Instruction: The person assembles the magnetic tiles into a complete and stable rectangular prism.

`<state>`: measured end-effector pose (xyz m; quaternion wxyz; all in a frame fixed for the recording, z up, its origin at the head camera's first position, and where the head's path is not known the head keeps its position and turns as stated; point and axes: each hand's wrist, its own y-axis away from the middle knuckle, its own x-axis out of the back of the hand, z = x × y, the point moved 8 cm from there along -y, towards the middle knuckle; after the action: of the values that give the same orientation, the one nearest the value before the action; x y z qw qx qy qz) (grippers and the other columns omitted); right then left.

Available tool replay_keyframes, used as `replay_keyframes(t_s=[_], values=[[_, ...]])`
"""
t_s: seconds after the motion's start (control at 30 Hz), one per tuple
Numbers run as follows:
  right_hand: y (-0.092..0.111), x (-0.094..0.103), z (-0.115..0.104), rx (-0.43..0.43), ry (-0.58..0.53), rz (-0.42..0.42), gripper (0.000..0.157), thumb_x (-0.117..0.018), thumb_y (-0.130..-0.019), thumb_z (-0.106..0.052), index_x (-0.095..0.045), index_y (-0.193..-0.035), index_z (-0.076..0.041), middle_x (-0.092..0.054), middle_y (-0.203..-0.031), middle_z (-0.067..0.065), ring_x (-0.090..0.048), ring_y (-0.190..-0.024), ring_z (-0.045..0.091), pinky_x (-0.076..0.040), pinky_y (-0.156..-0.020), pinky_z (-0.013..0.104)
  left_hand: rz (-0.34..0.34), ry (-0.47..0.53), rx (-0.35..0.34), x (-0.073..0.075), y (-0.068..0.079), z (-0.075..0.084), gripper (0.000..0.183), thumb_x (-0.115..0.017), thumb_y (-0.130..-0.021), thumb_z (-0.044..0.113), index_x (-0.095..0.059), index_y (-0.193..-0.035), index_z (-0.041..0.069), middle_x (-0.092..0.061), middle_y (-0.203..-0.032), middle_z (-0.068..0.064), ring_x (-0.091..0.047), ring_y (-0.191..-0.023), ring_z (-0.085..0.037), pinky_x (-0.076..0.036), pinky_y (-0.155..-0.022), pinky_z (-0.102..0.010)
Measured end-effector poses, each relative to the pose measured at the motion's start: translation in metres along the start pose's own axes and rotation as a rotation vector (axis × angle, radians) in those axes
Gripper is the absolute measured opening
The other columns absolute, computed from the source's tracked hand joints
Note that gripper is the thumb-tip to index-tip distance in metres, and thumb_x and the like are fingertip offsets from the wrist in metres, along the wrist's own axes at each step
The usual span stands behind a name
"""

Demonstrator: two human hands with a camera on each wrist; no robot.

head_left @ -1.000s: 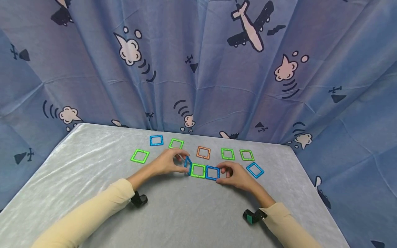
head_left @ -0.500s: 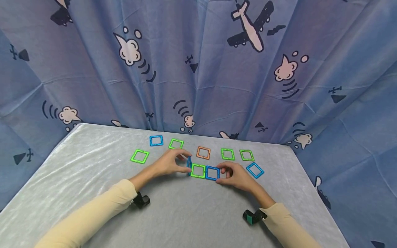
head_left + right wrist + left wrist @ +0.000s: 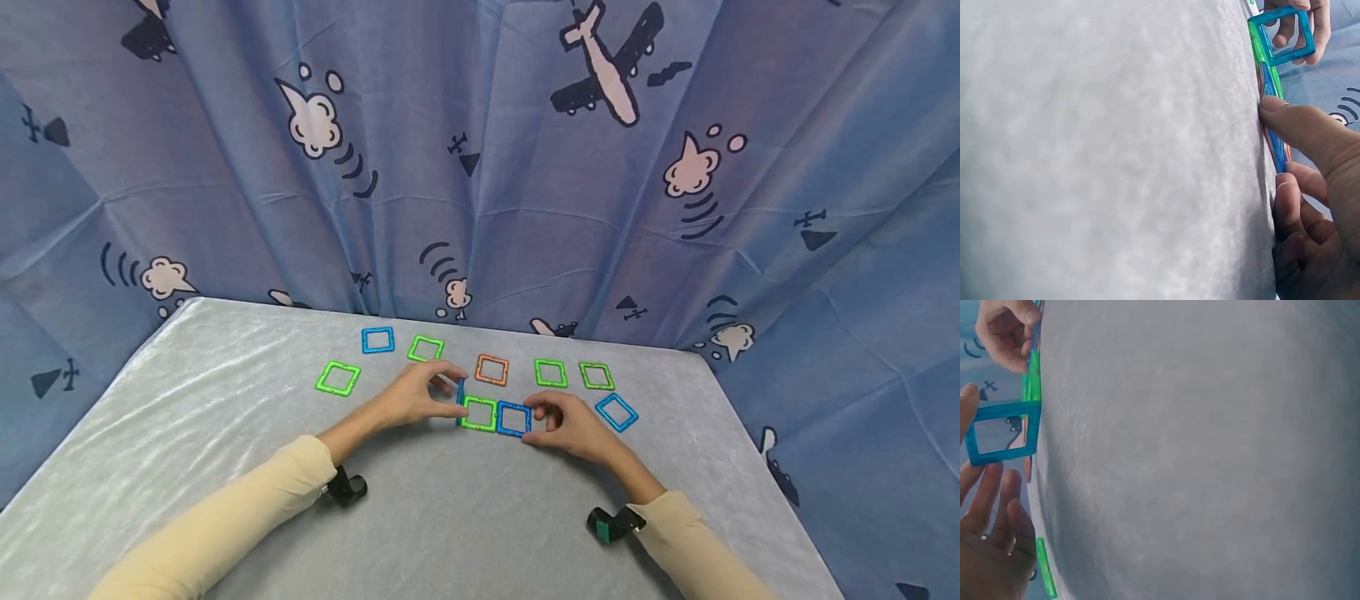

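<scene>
My left hand (image 3: pixel 422 393) pinches a blue square magnetic tile (image 3: pixel 1034 434) between thumb and fingers. The tile stands upright on edge at the left side of a flat green square tile (image 3: pixel 479 413). Joined to the green one on its right lies another blue square tile (image 3: pixel 514 418), flat on the table. My right hand (image 3: pixel 572 425) pinches that flat blue tile at its right side, thumb at the near corner and a finger at the far one. In the right wrist view the upright blue tile (image 3: pixel 1282 36) shows as an open frame held by the left hand.
Behind the hands lie loose square tiles: an orange one (image 3: pixel 492 369), several green ones (image 3: pixel 551 372) and a blue one (image 3: pixel 378 340). Another blue tile (image 3: pixel 617 412) lies right of the right hand. A patterned curtain (image 3: pixel 480 167) hangs behind the pale cloth-covered table (image 3: pixel 465 525).
My left hand has moved slightly right, bringing its blue tile from leaning to nearly upright against the green tile's left edge. The right hand has stayed in place on the flat blue tile.
</scene>
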<state>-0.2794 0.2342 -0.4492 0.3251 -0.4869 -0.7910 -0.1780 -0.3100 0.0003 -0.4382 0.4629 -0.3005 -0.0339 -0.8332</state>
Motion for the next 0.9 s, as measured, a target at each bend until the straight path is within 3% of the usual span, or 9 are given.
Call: replay_keyframes(t_s=[0.23, 0.53, 0.9], values=[[-0.0002, 0.0005, 0.0015, -0.007, -0.006, 0.003, 0.048, -0.090, -0.080, -0.019, -0.069, -0.120, -0.002, -0.061, -0.093, 0.008, -0.056, -0.069, 0.017, -0.048, -0.064, 0.028, -0.002, 0.007, 0.029, -0.0021, -0.0017, -0.0032, 0.057, -0.091, -0.079, 0.025, -0.068, -0.128, 0.005, -0.066, -0.127, -0.006, -0.066, -0.101, -0.017, -0.054, -0.086, -0.033], [-0.0013, 0.0016, 0.0008, 0.001, -0.009, -0.009, 0.050, -0.090, -0.080, -0.021, -0.068, -0.120, -0.002, -0.061, -0.094, 0.009, -0.056, -0.070, 0.018, -0.048, -0.065, 0.028, 0.015, 0.012, 0.018, -0.0008, 0.0000, 0.0010, 0.055, -0.090, -0.080, 0.024, -0.067, -0.127, 0.004, -0.066, -0.125, -0.006, -0.067, -0.102, -0.020, -0.054, -0.086, -0.037], [-0.0032, 0.0097, -0.0027, 0.031, -0.011, -0.088, 0.050, -0.087, -0.084, -0.018, -0.066, -0.124, 0.003, -0.063, -0.096, 0.012, -0.060, -0.072, 0.018, -0.050, -0.064, 0.028, 0.010, 0.026, 0.035, -0.0016, 0.0000, -0.0008, 0.055, -0.089, -0.081, 0.024, -0.067, -0.127, 0.004, -0.065, -0.125, -0.007, -0.066, -0.102, -0.022, -0.054, -0.086, -0.038]])
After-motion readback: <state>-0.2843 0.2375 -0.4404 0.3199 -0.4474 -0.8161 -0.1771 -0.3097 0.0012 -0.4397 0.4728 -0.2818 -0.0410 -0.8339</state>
